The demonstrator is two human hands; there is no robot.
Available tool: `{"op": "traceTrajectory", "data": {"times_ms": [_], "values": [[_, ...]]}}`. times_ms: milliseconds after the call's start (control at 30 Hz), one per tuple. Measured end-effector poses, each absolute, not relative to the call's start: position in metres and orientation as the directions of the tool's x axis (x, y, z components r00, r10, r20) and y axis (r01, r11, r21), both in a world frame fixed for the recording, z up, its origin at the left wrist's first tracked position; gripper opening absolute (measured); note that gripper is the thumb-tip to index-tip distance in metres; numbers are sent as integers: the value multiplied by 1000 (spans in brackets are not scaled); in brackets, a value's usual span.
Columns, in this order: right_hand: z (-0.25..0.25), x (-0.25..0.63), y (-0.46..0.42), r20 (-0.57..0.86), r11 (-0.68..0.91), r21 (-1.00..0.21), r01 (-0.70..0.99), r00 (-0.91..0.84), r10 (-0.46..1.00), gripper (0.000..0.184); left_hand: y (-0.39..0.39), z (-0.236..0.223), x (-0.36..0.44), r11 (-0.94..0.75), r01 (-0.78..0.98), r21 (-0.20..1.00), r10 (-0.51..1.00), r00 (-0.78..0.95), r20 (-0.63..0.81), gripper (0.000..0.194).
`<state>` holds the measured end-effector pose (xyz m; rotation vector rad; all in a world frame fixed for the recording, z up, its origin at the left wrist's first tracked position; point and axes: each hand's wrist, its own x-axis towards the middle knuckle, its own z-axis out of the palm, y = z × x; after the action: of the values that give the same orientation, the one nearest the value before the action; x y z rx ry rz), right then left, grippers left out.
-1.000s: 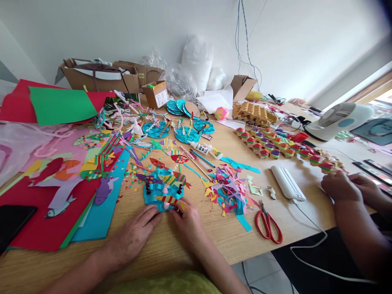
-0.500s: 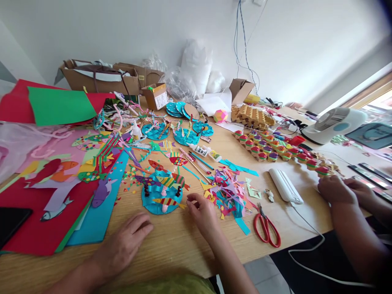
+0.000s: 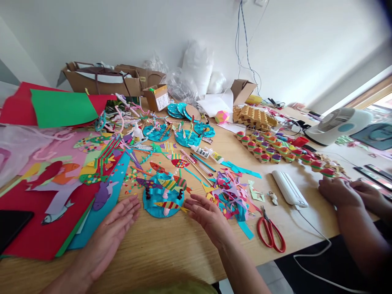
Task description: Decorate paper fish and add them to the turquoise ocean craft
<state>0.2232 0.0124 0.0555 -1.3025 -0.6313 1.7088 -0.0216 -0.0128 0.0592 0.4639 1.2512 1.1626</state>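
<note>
A round blue paper craft (image 3: 162,196) with striped paper fish and small posts lies on the wooden table (image 3: 171,249) in front of me. My left hand (image 3: 107,232) is held open, fingers straight, just left of the craft. My right hand (image 3: 208,216) is open too, palm turned inward, just right of it. Neither hand touches the craft or holds anything.
A heap of coloured paper scraps (image 3: 229,194) and red scissors (image 3: 269,232) lie to the right. Coloured sheets with cut-out fish (image 3: 61,183) cover the left. Glue bottles (image 3: 205,152), more blue discs (image 3: 186,136), painted egg-carton pieces (image 3: 269,149), a white fan (image 3: 337,124). Another person's hands (image 3: 346,190) work at right.
Both hands let go of the blue craft, drew back, then opened flat on either side of it. The other person's hands stayed by the egg-carton pieces.
</note>
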Motion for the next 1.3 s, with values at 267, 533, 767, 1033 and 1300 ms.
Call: {"op": "traceTrajectory", "data": {"times_ms": [267, 533, 767, 1033, 1300], "values": [[54, 221, 15, -476, -489, -794, -360, -131, 870, 48, -4, 60, -20, 465, -399, 790, 846, -63, -530, 54], [46, 223, 16, -478, -483, -817, -316, -98, 873, 46, -2, 63, -22, 497, -370, 785, 836, -40, -548, 51], [47, 222, 21, -500, -497, -798, -340, -85, 862, 49, 0, 61, -24, 517, -391, 761, 813, -53, -580, 50], [35, 213, 39, -453, -440, -850, -290, -24, 891, 39, 4, 52, -29, 529, -461, 713, 784, -57, -618, 52], [25, 208, 53, -424, -436, -878, -197, -100, 900, 30, 9, 3, -49, 473, -548, 689, 820, -11, -572, 48]]}}
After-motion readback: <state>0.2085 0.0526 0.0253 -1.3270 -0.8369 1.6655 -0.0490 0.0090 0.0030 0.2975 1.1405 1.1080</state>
